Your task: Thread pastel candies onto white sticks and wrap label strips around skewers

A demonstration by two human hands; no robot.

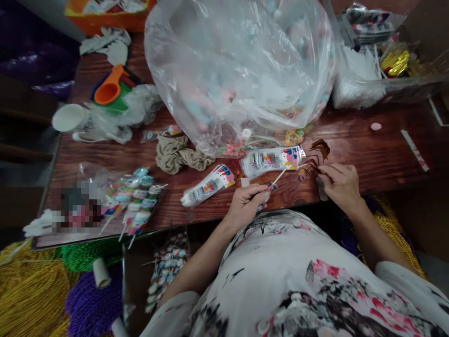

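Note:
My left hand (248, 202) is closed round a white stick (278, 178) with a small wrapped piece at its lower end, near the table's front edge. To its right, my right hand (339, 183) pinches at brown ties (309, 167) that fan out at its fingertips; whether it grips one of them is hard to tell. Between and beyond the hands lies a stack of printed clear wrappers (268, 160). A smaller fan of wrappers (208, 186) rests left of my left hand. Wrapped candy skewers (140, 199) lie farther left.
A large plastic bag (238, 70) fills the back middle of the wooden table (382, 154). Crumpled cloth (180, 154), an orange scoop (108, 90) and a white cup (70, 118) are at left. A clear tray (403, 86) stands back right; a box of wrapped sweets (171, 267) is below the table.

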